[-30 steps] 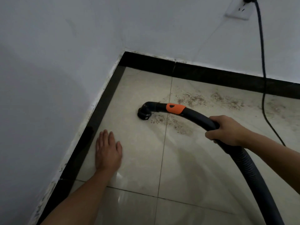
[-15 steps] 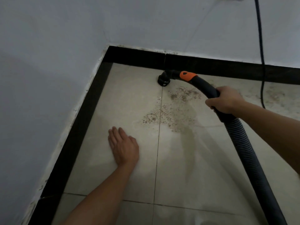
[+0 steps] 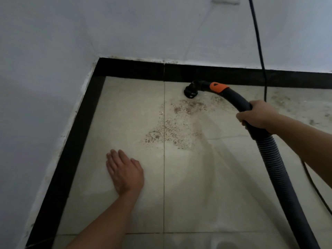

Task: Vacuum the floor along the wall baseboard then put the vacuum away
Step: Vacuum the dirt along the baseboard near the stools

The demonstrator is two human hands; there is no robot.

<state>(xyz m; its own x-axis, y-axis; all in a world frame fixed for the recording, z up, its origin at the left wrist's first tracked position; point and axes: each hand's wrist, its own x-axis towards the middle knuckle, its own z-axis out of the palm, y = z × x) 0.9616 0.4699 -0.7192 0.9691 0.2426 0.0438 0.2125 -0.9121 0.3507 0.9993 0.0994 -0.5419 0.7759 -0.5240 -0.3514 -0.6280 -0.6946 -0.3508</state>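
Note:
A black vacuum hose [image 3: 276, 169] with an orange collar [image 3: 218, 87] curves down to a small round nozzle [image 3: 190, 93] on the beige tile floor, right beside the back wall's black baseboard [image 3: 143, 71]. My right hand [image 3: 256, 116] grips the hose's rigid handle just above the ribbed part. My left hand [image 3: 124, 170] rests flat on the tile, fingers straight, near the left baseboard [image 3: 71, 141]. Brown crumbs and dust [image 3: 172, 128] lie scattered on the floor in front of the nozzle.
A black power cord [image 3: 258, 51] hangs down the back wall from a white socket [image 3: 225, 0] and trails over the floor on the right. More dirt [image 3: 301, 108] lies along the baseboard at the right. Two white walls meet in a corner at the upper left.
The nozzle went from mid-floor up to the back baseboard, then slid right along it. My right hand moved with the hose. My left hand stays flat on the tile.

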